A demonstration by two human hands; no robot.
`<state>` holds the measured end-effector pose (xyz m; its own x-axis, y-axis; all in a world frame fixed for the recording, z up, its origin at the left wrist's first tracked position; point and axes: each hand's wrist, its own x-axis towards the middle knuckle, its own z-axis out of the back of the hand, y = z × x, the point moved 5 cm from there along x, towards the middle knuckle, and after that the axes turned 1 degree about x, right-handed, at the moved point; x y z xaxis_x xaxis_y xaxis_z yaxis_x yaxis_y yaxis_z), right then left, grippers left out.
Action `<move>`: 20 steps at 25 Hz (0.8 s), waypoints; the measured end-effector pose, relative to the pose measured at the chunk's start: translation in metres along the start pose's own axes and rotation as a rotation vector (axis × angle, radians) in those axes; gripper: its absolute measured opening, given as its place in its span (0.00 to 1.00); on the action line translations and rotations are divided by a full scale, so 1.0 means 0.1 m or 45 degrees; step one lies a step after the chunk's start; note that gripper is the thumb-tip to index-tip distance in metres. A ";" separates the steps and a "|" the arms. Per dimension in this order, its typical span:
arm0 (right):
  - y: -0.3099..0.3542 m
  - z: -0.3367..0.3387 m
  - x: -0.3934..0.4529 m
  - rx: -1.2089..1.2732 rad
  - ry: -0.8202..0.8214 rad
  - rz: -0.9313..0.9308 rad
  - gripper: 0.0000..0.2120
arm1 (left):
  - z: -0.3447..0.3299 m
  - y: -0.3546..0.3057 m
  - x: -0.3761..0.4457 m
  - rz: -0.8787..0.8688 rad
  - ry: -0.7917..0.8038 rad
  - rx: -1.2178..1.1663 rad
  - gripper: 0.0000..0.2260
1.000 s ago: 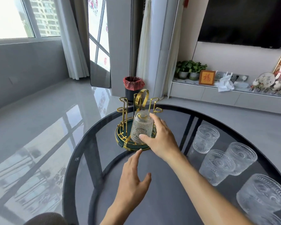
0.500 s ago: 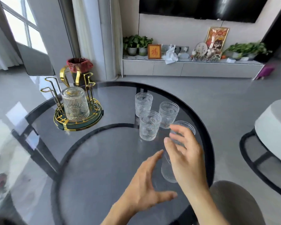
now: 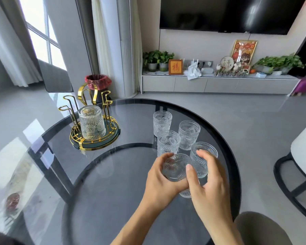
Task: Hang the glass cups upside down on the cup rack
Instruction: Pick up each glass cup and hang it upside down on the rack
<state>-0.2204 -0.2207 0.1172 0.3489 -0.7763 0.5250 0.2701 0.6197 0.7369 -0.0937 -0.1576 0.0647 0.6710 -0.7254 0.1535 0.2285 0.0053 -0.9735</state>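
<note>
A gold wire cup rack (image 3: 95, 138) with a dark green tray stands at the table's left. One ribbed glass cup (image 3: 91, 122) hangs upside down on it. Several more glass cups stand upright at the table's right, the farthest (image 3: 162, 122), then one (image 3: 189, 134), one (image 3: 168, 143) and one (image 3: 204, 156). The nearest glass cup (image 3: 175, 167) is tilted between both hands. My left hand (image 3: 162, 181) wraps its left side and underside. My right hand (image 3: 208, 183) grips its right side, thumb on the rim.
The round dark glass table (image 3: 113, 174) has a black rim, with a grey chair back (image 3: 260, 228) at its near right. A white stool (image 3: 304, 152) stands to the right. A bin with a red bag (image 3: 98, 82) sits behind the rack.
Both hands have closed on the nearest cup and tilted it, where half a second ago they were open beside it. One second ago my right hand was on the cup at the rack.
</note>
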 end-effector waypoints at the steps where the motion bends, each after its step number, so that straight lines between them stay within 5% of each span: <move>1: -0.01 -0.07 -0.04 0.081 0.012 -0.041 0.18 | 0.14 0.00 0.03 0.011 -0.055 -0.036 0.34; 6: 0.03 -0.73 -0.09 1.338 0.373 -0.948 0.24 | 0.73 -0.11 0.16 -0.014 -0.263 -0.385 0.29; 10: 0.36 -1.24 0.03 1.767 0.622 -1.214 0.27 | 1.05 -0.22 0.23 -0.065 -0.374 -0.453 0.28; 15: 0.66 -1.53 0.61 1.642 0.500 -1.055 0.27 | 1.55 -0.42 0.49 -0.060 -0.312 -0.222 0.28; 20: 0.96 -1.70 1.45 0.911 0.207 -0.562 0.25 | 2.29 -0.71 0.88 -0.397 -0.621 0.650 0.21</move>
<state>0.0087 -0.2540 0.1922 0.4842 -0.8693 0.0993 -0.2009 0.0000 0.9796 0.1105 -0.0642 0.1858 0.7301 -0.3606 0.5805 0.6756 0.2535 -0.6923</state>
